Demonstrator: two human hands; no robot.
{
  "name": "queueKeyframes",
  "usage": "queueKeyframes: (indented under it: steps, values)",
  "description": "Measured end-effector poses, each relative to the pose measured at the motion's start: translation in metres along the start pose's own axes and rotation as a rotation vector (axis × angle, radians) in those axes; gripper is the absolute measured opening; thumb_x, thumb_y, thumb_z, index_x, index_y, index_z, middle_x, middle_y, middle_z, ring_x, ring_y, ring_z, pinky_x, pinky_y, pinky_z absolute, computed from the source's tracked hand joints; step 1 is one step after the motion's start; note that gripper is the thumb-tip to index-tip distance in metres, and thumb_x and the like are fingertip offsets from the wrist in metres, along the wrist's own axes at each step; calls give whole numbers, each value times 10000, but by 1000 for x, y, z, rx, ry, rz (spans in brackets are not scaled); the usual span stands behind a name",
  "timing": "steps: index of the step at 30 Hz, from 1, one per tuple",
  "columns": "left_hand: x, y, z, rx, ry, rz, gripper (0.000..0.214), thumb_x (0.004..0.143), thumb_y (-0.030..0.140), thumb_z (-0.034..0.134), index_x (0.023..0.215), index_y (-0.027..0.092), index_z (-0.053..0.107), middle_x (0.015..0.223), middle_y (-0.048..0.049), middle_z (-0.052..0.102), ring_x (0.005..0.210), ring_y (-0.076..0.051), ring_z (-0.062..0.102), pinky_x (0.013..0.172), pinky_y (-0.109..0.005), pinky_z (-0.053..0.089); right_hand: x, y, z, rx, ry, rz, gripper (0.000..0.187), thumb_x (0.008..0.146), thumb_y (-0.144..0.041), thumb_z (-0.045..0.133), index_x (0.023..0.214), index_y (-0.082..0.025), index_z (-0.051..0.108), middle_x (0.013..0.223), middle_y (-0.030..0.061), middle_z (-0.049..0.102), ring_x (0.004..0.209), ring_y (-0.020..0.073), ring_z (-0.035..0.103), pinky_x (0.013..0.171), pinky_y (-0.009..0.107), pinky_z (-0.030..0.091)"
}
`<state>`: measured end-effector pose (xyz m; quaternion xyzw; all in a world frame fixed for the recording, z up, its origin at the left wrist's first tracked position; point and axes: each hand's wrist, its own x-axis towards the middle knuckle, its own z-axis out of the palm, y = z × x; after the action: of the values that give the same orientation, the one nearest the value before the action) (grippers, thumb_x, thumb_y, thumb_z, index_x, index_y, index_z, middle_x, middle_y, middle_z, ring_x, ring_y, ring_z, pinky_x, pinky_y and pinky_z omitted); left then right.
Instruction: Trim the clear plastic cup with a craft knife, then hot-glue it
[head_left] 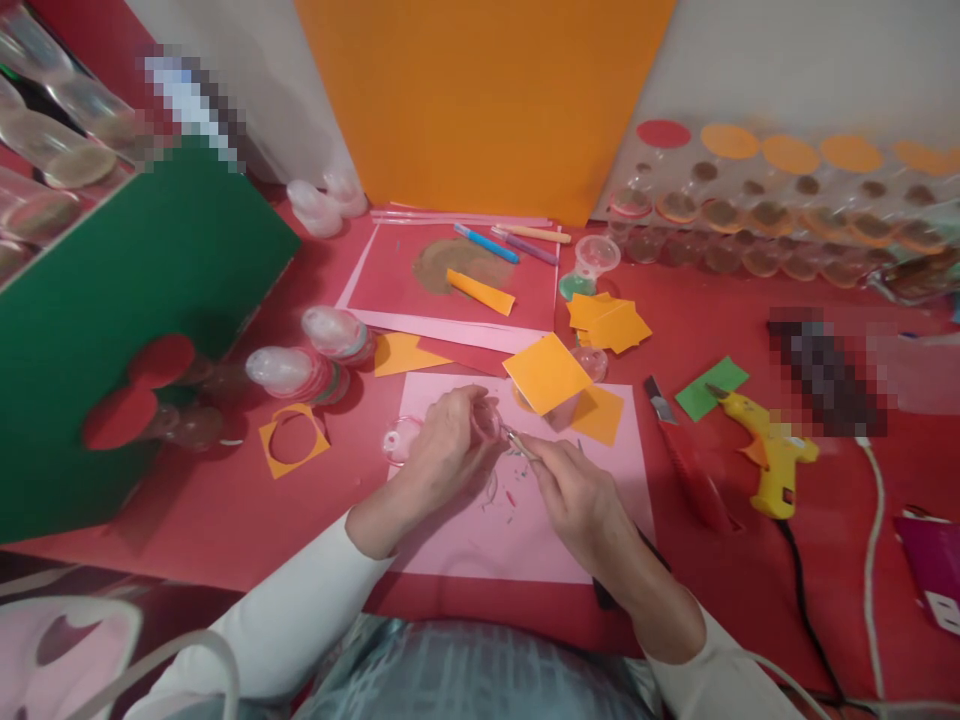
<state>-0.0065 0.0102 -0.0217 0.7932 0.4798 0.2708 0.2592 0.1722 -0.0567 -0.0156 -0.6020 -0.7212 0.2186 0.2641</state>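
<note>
My left hand (450, 440) is closed around a small clear plastic cup (486, 420), held just above a pink sheet of paper (525, 530). My right hand (574, 490) pinches a thin metal tool (519, 443) whose tip touches the cup's rim. Small clippings lie on the pink sheet under the hands. A clear round lid (400, 438) rests left of my left hand. An orange paper square (546, 372) lies just beyond the hands.
A yellow glue gun (769, 450) and a red utility knife (686, 455) lie to the right. Stacked clear cups (315, 355), an orange square with a cut-out circle (294, 440) and a green board (127, 330) are left. Markers (487, 243) and rows of cups (787, 230) sit behind.
</note>
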Motion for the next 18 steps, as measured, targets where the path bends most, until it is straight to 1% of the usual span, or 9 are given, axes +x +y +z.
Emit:
queueKeyframes:
  steps: [9, 14, 18]
  values:
    - [0, 2, 2, 105, 4, 8, 433, 806, 245, 656, 1163, 155, 429, 985, -109, 651, 901, -253, 611, 753, -393, 503, -3, -2, -4, -70, -23, -1, 352, 943, -170, 381, 1169, -206, 648, 963, 75, 720, 881, 194, 697, 819, 303, 563]
    - [3, 6, 1, 115, -33, -23, 358, 798, 219, 630, 1105, 149, 459, 947, -110, 659, 870, -257, 609, 735, -399, 502, -1, -2, -5, -90, -44, 8, 354, 937, -166, 380, 1157, -189, 657, 963, 83, 724, 858, 201, 700, 789, 314, 577]
    - [5, 6, 1, 131, -41, -20, 300, 803, 207, 597, 1073, 156, 474, 941, -107, 659, 848, -251, 611, 735, -406, 504, 0, -3, -3, -100, -48, 18, 366, 933, -157, 380, 1172, -201, 655, 969, 82, 724, 872, 200, 696, 793, 319, 579]
